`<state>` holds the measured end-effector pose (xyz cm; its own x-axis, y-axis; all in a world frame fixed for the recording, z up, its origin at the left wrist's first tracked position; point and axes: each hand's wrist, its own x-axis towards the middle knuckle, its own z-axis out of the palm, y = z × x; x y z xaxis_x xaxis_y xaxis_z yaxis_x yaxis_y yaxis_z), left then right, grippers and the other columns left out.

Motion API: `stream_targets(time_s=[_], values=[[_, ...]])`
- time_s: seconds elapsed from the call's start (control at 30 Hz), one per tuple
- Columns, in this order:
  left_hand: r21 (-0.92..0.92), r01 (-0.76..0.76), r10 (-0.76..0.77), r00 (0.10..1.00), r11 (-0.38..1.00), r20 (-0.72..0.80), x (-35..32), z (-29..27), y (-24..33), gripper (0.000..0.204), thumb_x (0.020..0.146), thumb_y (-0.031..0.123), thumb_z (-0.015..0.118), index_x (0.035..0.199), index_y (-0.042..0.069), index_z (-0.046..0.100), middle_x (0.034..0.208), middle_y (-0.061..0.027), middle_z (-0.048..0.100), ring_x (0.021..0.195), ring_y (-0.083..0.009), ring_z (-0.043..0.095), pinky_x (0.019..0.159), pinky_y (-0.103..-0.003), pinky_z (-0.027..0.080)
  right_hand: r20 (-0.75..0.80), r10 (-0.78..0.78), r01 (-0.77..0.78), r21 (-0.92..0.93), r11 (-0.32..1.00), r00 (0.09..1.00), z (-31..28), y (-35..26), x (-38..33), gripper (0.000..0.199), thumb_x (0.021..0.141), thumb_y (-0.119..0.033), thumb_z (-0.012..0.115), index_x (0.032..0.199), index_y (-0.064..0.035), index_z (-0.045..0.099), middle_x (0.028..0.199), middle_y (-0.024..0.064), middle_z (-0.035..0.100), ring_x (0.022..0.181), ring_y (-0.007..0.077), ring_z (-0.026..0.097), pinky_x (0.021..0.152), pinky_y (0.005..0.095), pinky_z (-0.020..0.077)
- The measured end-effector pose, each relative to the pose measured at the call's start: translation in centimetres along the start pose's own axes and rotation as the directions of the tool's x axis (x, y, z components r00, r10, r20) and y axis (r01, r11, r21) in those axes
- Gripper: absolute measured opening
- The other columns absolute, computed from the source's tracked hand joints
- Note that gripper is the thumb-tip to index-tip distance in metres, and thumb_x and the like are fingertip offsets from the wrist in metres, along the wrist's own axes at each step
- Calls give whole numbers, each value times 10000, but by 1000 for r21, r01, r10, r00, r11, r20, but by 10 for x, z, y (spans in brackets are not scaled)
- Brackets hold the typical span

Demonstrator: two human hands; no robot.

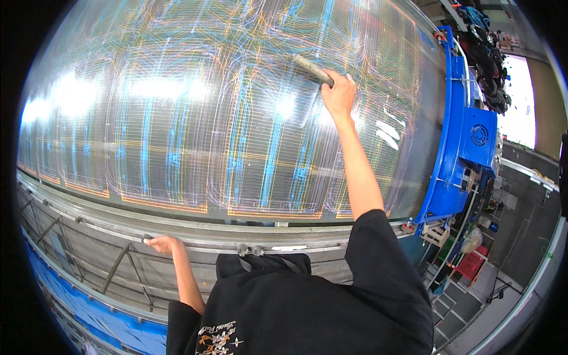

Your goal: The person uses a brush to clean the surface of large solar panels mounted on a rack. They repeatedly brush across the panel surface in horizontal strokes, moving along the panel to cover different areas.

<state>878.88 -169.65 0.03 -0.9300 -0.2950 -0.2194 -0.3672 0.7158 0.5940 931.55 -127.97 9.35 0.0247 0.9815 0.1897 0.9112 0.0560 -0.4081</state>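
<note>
My right hand reaches far out over a large glossy sheet covered in fine coloured lines. Its fingers are wrapped round one end of a pale grey-beige rod-shaped tool, which points up and to the left. Below the tool lies a faint darker patch; whether it belongs to the tool or is a reflection I cannot tell. Nearer my body, my left hand is closed at the metal rail along the sheet's near edge, fingertips beside a small dark knob. Its underside is hidden.
White marks lie right of my forearm. Two round knobs sit on the rail before my waist. A blue machine housing bounds the sheet's right end. Metal framework and blue sheeting are at lower left; a red crate stands far right.
</note>
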Motion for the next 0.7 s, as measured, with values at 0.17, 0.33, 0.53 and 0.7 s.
stream_targets(time_s=[0.17, 0.33, 0.53, 0.7], values=[[7, 36, -36, 999, 999, 22, -3, -5, 6, 919, 1080, 741, 254, 1568, 12, 528, 1572, -289, 529, 1437, -472, 520, 1221, -517, 424, 29, 24, -26, 71, 997, 999, 6, -21, -73, 443, 783, -18, 692, 1188, -160, 803, 1100, 163, 789, 979, 380, 730, 969, 489, 575], [-9, 57, -57, 998, 998, 16, 10, -8, -1, 958, 1062, 769, 269, 1492, -24, 592, 1496, -299, 594, 1384, -488, 559, 1175, -540, 456, 171, -117, 84, 192, 978, 978, -17, -72, -231, 481, 727, 38, 662, 1171, -94, 792, 1214, 134, 787, 1188, 348, 718, 1115, 478, 532], [23, 82, -82, 997, 996, -7, -4, 3, 5, 1017, 1029, 813, 294, 1368, -77, 653, 1408, -366, 621, 1319, -516, 599, 1128, -579, 491, 216, 19, -56, 166, 985, 976, -81, -53, -289, 491, 776, -4, 694, 1242, -127, 790, 1261, 106, 786, 1226, 292, 716, 1214, 556, 419], [2, 99, -99, 993, 995, 65, -16, 1, 2, 1064, 1009, 833, 295, 1462, -92, 565, 1499, -361, 555, 1391, -499, 551, 1180, -572, 449, 129, 134, -145, 82, 986, 983, -146, 44, -315, 476, 792, -3, 699, 1240, -135, 785, 1273, 88, 784, 1216, 285, 719, 1217, 562, 399]])
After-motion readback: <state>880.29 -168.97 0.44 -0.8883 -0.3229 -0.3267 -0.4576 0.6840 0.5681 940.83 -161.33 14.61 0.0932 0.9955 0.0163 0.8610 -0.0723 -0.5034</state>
